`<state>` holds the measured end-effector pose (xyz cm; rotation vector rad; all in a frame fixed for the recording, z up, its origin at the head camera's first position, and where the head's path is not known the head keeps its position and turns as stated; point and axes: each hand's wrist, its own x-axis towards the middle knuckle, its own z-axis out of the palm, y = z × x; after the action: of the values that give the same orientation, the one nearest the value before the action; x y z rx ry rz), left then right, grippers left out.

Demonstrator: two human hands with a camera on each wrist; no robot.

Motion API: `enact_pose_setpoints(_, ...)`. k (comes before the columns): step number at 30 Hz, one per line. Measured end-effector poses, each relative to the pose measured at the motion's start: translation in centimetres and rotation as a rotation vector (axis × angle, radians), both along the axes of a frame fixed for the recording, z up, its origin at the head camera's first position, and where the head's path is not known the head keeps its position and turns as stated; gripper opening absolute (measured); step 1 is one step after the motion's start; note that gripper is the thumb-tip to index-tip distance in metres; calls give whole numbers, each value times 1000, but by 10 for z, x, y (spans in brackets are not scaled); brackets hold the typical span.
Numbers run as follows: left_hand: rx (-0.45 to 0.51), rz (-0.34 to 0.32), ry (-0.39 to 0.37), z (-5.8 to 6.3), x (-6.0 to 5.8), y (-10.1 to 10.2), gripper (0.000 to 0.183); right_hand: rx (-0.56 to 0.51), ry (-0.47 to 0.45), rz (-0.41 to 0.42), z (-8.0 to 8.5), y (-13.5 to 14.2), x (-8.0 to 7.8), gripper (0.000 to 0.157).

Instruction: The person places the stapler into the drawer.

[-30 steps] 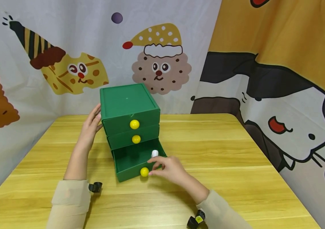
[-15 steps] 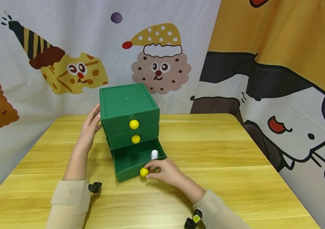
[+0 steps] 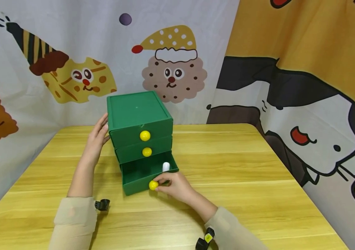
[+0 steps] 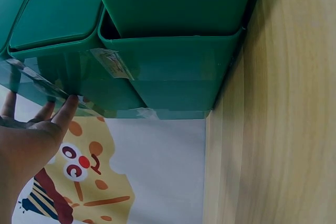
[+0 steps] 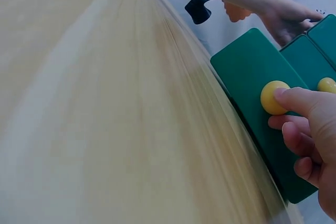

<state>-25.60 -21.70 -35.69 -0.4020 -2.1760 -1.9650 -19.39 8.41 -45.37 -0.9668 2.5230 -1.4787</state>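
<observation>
A green drawer cabinet (image 3: 138, 107) stands on the table, each of its drawers bearing a round yellow knob. Its bottom drawer (image 3: 136, 187) is pulled out, and a white object (image 3: 166, 166) with a rounded top shows inside, its lower part hidden behind the drawer front. My right hand (image 3: 175, 187) pinches the bottom drawer's yellow knob (image 5: 274, 98) between thumb and index finger; the other fingers curl loosely. Against the cabinet's left side rests my left hand (image 3: 95, 140), its fingers (image 4: 65, 113) extended along the taped wall in the left wrist view.
The upper drawer (image 3: 124, 136) and the middle drawer (image 3: 130, 154) are closed. Beneath everything lies a wood-grain table (image 3: 243, 194). A printed cartoon curtain (image 3: 96, 34) hangs right behind it. Each sleeve's cuff has a black wrist device (image 3: 103, 205).
My right hand has moved left onto the knob and taken hold of it. The bottom drawer has slid slightly inward. My left hand stays against the cabinet.
</observation>
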Motion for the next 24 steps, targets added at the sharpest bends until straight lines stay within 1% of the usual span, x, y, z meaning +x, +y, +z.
enact_pose_setpoints(5, 5, -1, -3, 0, 0, 0, 54, -11, -52, -44, 1, -7, -6, 22)
enact_pose_setpoints(16, -7, -3, -5, 0, -1, 0, 56, -45, -77, -103, -4, -18, -27, 22)
enact_pose_setpoints(24, 7, -8, 0, 0, 1, -1, 57, -79, -113, -162, -7, -27, -38, 23)
